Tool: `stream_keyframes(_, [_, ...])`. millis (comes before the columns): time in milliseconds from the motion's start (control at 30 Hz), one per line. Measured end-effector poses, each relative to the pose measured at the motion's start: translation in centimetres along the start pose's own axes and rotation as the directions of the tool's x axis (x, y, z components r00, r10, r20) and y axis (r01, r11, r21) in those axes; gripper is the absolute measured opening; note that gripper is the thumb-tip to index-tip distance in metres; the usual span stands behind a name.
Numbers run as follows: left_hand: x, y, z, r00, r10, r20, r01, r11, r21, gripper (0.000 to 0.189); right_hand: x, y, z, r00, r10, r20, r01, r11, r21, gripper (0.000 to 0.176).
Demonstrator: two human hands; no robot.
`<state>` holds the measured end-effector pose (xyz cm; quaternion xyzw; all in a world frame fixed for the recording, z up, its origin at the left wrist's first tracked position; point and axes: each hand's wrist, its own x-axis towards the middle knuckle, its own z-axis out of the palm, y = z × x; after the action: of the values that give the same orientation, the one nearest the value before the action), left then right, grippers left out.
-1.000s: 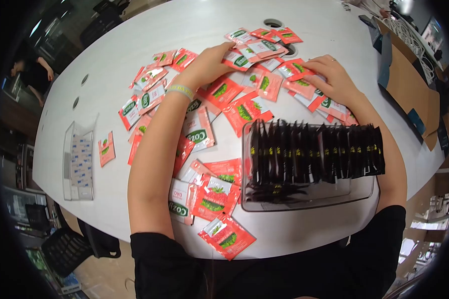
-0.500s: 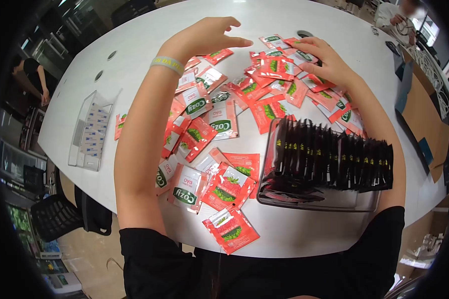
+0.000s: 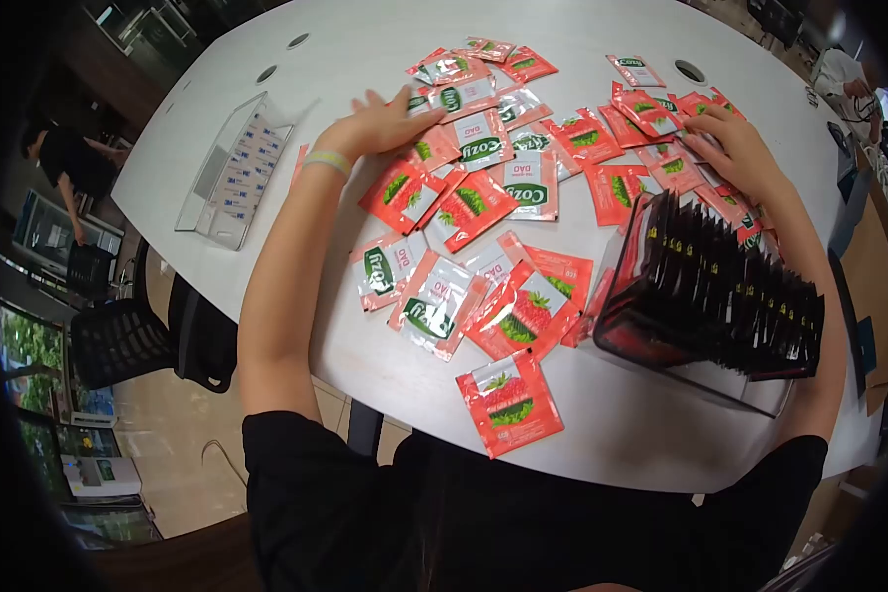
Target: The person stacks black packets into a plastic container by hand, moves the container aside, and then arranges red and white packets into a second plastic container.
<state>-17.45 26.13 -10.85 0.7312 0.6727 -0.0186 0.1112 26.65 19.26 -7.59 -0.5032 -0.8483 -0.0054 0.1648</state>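
Note:
Many red and white sachets [image 3: 441, 306] lie scattered over the white table, some overlapping. My left hand [image 3: 383, 123], with a pale wristband, is at the left edge of the upper sachets, its fingers spread. Over the right group of sachets [image 3: 651, 113] rests my right hand [image 3: 730, 148], fingers apart and slightly curved, touching the packets. Beside my right forearm a clear container [image 3: 701, 380] holds a row of upright black packets [image 3: 720, 286]. One strawberry sachet [image 3: 508, 403] lies near the table's front edge.
A clear tray [image 3: 207, 197] with printed labels stands at the left of the table [image 3: 365, 30]. An open cardboard box [image 3: 873, 286] is at the far right. One person [image 3: 64, 163] is at the far left, another [image 3: 844, 84] at the upper right. Black chairs [image 3: 123, 340] stand at left.
The view has turned, shifting the scene. My left hand has moved down to the left side of the sachets and its fingers have spread. The sachets now form more separate left and right groups.

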Motion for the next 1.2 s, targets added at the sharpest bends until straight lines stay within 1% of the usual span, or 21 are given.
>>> stream_keyframes(67, [-0.8, 2.5, -0.1, 0.999, -0.004, -0.034, 0.004, 1.0, -0.008, 0.1, -0.5, -0.7, -0.6, 1.0, -0.008, 0.025, 0.007, 1.0, 0.007, 0.03])
stream_keyframes(133, [-1.3, 4.3, -0.2, 0.985, 0.167, -0.037, -0.167, 0.986, 0.014, 0.101, -1.4, -1.2, -1.0, 0.999, -0.005, 0.04, 0.005, 1.0, 0.012, 0.029])
stream_keyframes(167, [-1.2, 4.5, -0.6, 0.984, 0.175, -0.041, -0.175, 0.985, 0.015, 0.101, -2.1, -1.4, -1.1, 1.0, -0.02, 0.009, 0.019, 0.999, 0.046, 0.028])
stream_keyframes(233, [0.4, 5.0, -1.9, 0.96, 0.279, 0.0, -0.273, 0.937, -0.217, 0.106, -3.4, -1.7, -1.6, 0.999, -0.023, -0.034, 0.026, 0.997, 0.073, 0.027])
stream_keyframes(267, [3.5, 4.3, -0.6, 0.952, 0.261, -0.159, -0.289, 0.936, -0.199, 0.112, -4.1, -1.8, -1.9, 0.998, -0.03, -0.057, 0.034, 0.997, 0.071, 0.027])
stream_keyframes(300, [3.1, 5.1, -0.7, 0.948, 0.273, -0.161, -0.302, 0.933, -0.196, 0.112, -4.9, -1.9, -2.1, 0.996, -0.037, -0.078, 0.043, 0.997, 0.069, 0.028])
stream_keyframes(367, [2.5, 7.0, -0.5, 0.88, 0.204, -0.43, -0.239, 0.971, -0.029, 0.115, -6.0, -2.6, -2.5, 0.997, 0.047, -0.062, -0.039, 0.992, 0.121, 0.032])
stream_keyframes(433, [2.6, 8.0, 0.0, 0.868, 0.24, -0.435, -0.294, 0.954, -0.06, 0.111, -7.1, -2.6, -2.9, 0.991, 0.125, -0.046, -0.115, 0.979, 0.169, 0.036])
stream_keyframes(500, [2.6, 8.7, 0.4, 0.974, 0.216, -0.068, -0.217, 0.976, -0.003, 0.104, -8.5, -1.1, -2.6, 0.994, 0.113, 0.0, -0.112, 0.984, 0.141, 0.044])
stream_keyframes(533, [2.3, 8.9, 0.7, 0.964, 0.227, -0.136, -0.23, 0.973, -0.008, 0.095, -9.2, 0.2, -2.2, 0.999, 0.043, -0.008, -0.042, 0.998, 0.055, 0.045])
stream_keyframes(567, [2.1, 8.8, 0.6, 0.963, 0.234, -0.134, -0.237, 0.971, -0.006, 0.095, -10.0, 1.4, -1.8, 0.999, 0.05, -0.009, -0.05, 0.997, 0.054, 0.045])
stream_keyframes(633, [1.7, 8.5, 0.3, 0.943, 0.323, -0.086, -0.326, 0.945, -0.028, 0.087, -11.4, 2.7, -1.1, 0.98, 0.194, 0.047, -0.199, 0.936, 0.289, 0.048])
stream_keyframes(667, [3.4, 7.5, 1.3, 0.889, 0.421, -0.179, -0.433, 0.901, -0.036, 0.075, -12.2, 3.1, -1.0, 0.997, 0.07, -0.035, -0.065, 0.989, 0.133, 0.05])
stream_keyframes(700, [2.9, 7.3, 0.9, 0.888, 0.426, -0.172, -0.438, 0.898, -0.035, 0.075, -12.9, 3.3, -0.8, 0.996, 0.079, -0.034, -0.074, 0.988, 0.135, 0.05])
stream_keyframes(767, [1.1, 7.3, -0.8, 0.872, 0.484, -0.075, -0.49, 0.857, -0.157, 0.069, -13.8, 3.6, -0.6, 0.992, 0.12, -0.026, -0.118, 0.99, 0.083, 0.052])
stream_keyframes(900, [-3.2, 7.7, -2.4, 0.905, 0.415, -0.096, -0.426, 0.886, -0.185, 0.082, -15.6, 2.9, -0.5, 0.982, 0.188, -0.021, -0.186, 0.98, 0.076, 0.049])
stream_keyframes(933, [-4.7, 8.1, -3.7, 0.936, 0.302, 0.182, -0.265, 0.943, -0.2, 0.094, -16.2, 2.7, -0.8, 0.98, 0.199, -0.025, -0.196, 0.978, 0.076, 0.048])
stream_keyframes(967, [-5.1, 8.0, -3.7, 0.936, 0.303, 0.181, -0.267, 0.943, -0.198, 0.094, -16.6, 2.6, -1.1, 0.977, 0.212, -0.023, -0.209, 0.974, 0.083, 0.047])
stream_keyframes(1033, [-5.5, 7.1, -3.5, 0.923, 0.351, 0.157, -0.383, 0.88, 0.281, 0.103, -17.7, 1.8, -1.1, 0.971, 0.237, -0.031, -0.234, 0.968, 0.094, 0.045])
stream_keyframes(1100, [-4.0, 5.2, -2.3, 0.935, 0.337, 0.111, -0.354, 0.901, 0.248, 0.095, -17.9, 1.4, -1.0, 0.967, 0.253, -0.031, -0.248, 0.962, 0.114, 0.044])
stream_keyframes(1200, [-0.8, 2.5, 0.2, 0.983, 0.171, -0.061, -0.17, 0.985, 0.031, 0.081, -17.8, 1.0, -0.5, 0.961, 0.274, -0.045, -0.264, 0.952, 0.155, 0.041])
